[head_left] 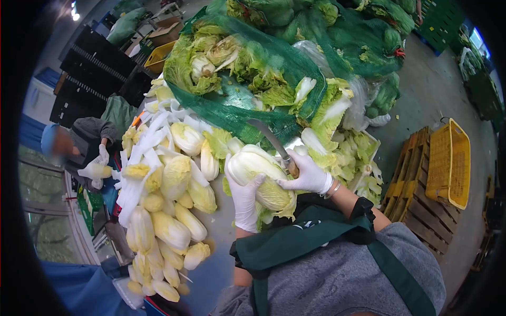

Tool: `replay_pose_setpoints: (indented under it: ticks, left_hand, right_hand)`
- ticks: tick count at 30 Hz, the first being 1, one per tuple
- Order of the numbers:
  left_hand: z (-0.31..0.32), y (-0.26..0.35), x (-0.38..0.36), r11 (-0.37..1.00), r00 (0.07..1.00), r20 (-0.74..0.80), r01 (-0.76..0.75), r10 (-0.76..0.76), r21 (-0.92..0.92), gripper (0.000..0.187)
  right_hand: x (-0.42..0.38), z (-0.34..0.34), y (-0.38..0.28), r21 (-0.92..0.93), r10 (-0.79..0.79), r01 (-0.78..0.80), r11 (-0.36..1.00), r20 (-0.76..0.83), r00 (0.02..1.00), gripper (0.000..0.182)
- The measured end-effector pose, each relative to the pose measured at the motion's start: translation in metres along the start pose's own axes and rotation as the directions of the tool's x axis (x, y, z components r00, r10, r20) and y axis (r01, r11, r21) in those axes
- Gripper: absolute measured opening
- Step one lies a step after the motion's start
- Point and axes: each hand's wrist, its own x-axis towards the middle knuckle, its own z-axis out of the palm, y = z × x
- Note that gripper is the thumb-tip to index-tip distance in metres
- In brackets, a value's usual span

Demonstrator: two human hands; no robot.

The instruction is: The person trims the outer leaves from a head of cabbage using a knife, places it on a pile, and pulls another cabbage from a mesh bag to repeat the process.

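A large pale cabbage (258,167) lies in front of the body, its leafy yellow-green end toward the apron. My left hand (245,197), in a white glove, is wrapped round its left side. In my right hand (308,174), also gloved, is the wooden handle of a knife (271,138) with a curved blade, which points up and left above the cabbage. The right fingertips are at the cabbage's right side. Loose green leaves (332,113) lie beyond and to the right. Several trimmed yellow cabbages (171,231) are heaped at the left.
Green net sacks (363,42) of cabbages fill the far side, one open net (232,113) nearer. A person (87,142) at the left holds a cabbage. At the right stand a wooden pallet (414,181) and a yellow crate (448,163). Black crates (97,68) are stacked at back left.
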Motion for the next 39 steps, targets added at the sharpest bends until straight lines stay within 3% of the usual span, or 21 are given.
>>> replay_pose_setpoints:
  ticks: [1, 4, 7, 11, 13, 16, 19, 20, 23, 24, 26, 29, 30, 31, 33, 34, 35, 36, 37, 38, 39]
  left_hand:
    - [0.001, -0.003, 0.001, 0.997, 0.999, -0.017, -0.027, 0.028, 0.067, 0.095]
    - [0.005, -0.007, 0.0, 0.975, 0.997, -0.034, -0.065, 0.074, 0.212, 0.092]
    - [0.01, -0.006, 0.002, 0.963, 0.998, 0.001, -0.057, 0.059, 0.262, 0.085]
    - [0.009, -0.009, 0.007, 0.948, 0.997, 0.065, -0.07, 0.052, 0.312, 0.082]
    - [0.009, -0.005, 0.007, 0.969, 0.997, 0.078, -0.021, 0.002, 0.247, 0.083]
    - [0.003, -0.007, 0.009, 0.989, 0.991, 0.115, 0.047, -0.063, 0.142, 0.087]
    - [-0.021, -0.01, 0.013, 0.988, 0.957, 0.261, 0.101, -0.129, 0.119, 0.092]
    - [-0.026, -0.01, 0.013, 0.985, 0.934, 0.324, 0.116, -0.151, 0.126, 0.094]
    - [-0.015, -0.001, -0.007, 0.972, 0.918, 0.367, 0.204, -0.148, -0.119, 0.096]
    - [-0.022, -0.007, -0.005, 0.956, 0.937, 0.323, 0.207, -0.132, -0.21, 0.095]
    - [-0.038, -0.027, 0.002, 0.901, 0.967, 0.23, 0.194, -0.11, -0.387, 0.094]
    - [-0.018, 0.001, 0.008, 0.925, 1.0, -0.005, 0.006, -0.009, -0.38, 0.091]
    - [-0.03, -0.006, 0.015, 0.912, 0.999, 0.024, -0.022, 0.035, -0.41, 0.087]
    - [-0.029, -0.004, 0.016, 0.912, 0.999, 0.001, -0.045, 0.05, -0.407, 0.087]
    - [-0.018, 0.001, 0.016, 0.913, 0.997, -0.032, -0.079, 0.072, -0.401, 0.089]
    - [-0.012, 0.002, 0.016, 0.913, 0.997, -0.016, -0.079, 0.079, -0.4, 0.09]
    - [-0.005, 0.002, 0.015, 0.913, 0.996, 0.001, -0.079, 0.087, -0.4, 0.09]
    - [0.0, 0.002, 0.014, 0.914, 0.995, 0.018, -0.08, 0.095, -0.399, 0.091]
    - [0.003, 0.001, 0.014, 0.92, 0.992, 0.044, -0.09, 0.116, -0.382, 0.092]
    - [0.004, 0.001, 0.012, 0.925, 0.988, 0.066, -0.103, 0.137, -0.365, 0.093]
    - [0.003, 0.001, 0.01, 0.93, 0.984, 0.086, -0.12, 0.159, -0.347, 0.094]
  right_hand:
    - [0.002, -0.006, -0.004, -0.063, 0.049, -0.045, 0.997, 0.059, 0.997, 0.067]
    - [0.004, -0.007, 0.001, -0.136, -0.028, 0.031, 0.99, 0.027, 0.999, 0.052]
    - [0.013, 0.0, 0.011, -0.217, -0.167, 0.138, 0.966, -0.121, 0.979, 0.048]
    - [0.023, 0.002, 0.021, -0.064, -0.114, 0.105, 0.992, -0.158, 0.981, 0.042]
    - [0.027, -0.001, 0.016, 0.032, -0.099, 0.106, 0.994, -0.163, 0.982, 0.038]
    - [0.039, -0.004, 0.047, 0.391, -0.024, 0.015, 0.92, 0.019, 1.0, 0.049]
    - [0.042, -0.02, 0.045, 0.381, -0.059, 0.047, 0.923, 0.019, 0.998, 0.041]
    - [0.047, -0.024, 0.08, 0.177, 0.052, -0.048, 0.983, -0.014, 0.999, 0.04]
    - [0.041, -0.03, 0.09, 0.398, 0.139, -0.14, 0.907, 0.033, 0.99, 0.038]
    - [0.039, -0.036, 0.097, 0.177, 0.038, -0.048, 0.983, 0.058, 0.998, 0.039]
    - [0.021, -0.046, 0.094, 0.184, 0.085, -0.086, 0.979, 0.013, 0.996, 0.048]
    - [-0.011, -0.083, 0.079, 0.068, 0.184, -0.181, 0.981, -0.051, 0.982, 0.056]
    - [-0.015, -0.091, 0.072, 0.012, 0.219, -0.219, 0.976, -0.08, 0.972, 0.058]
    - [-0.015, -0.091, 0.068, -0.227, 0.153, -0.189, 0.955, -0.167, 0.974, 0.054]
    - [-0.016, -0.093, 0.058, -0.654, -0.029, -0.178, 0.735, -0.292, 0.956, 0.048]
    - [-0.011, -0.083, 0.022, -0.301, 0.273, -0.353, 0.886, -0.275, 0.922, 0.052]
    - [-0.011, -0.071, -0.009, -0.049, 0.4, -0.411, 0.91, -0.149, 0.904, 0.054]
    - [-0.013, -0.051, -0.004, 0.203, 0.386, -0.378, 0.903, 0.002, 0.923, 0.057]
    - [-0.016, -0.031, 0.001, 0.44, 0.362, -0.392, 0.808, 0.153, 0.919, 0.06]
    - [-0.017, -0.015, -0.017, 0.593, 0.255, -0.306, 0.744, 0.172, 0.952, 0.058]
    - [-0.014, -0.006, -0.023, 0.701, 0.202, -0.334, 0.63, 0.268, 0.942, 0.062]
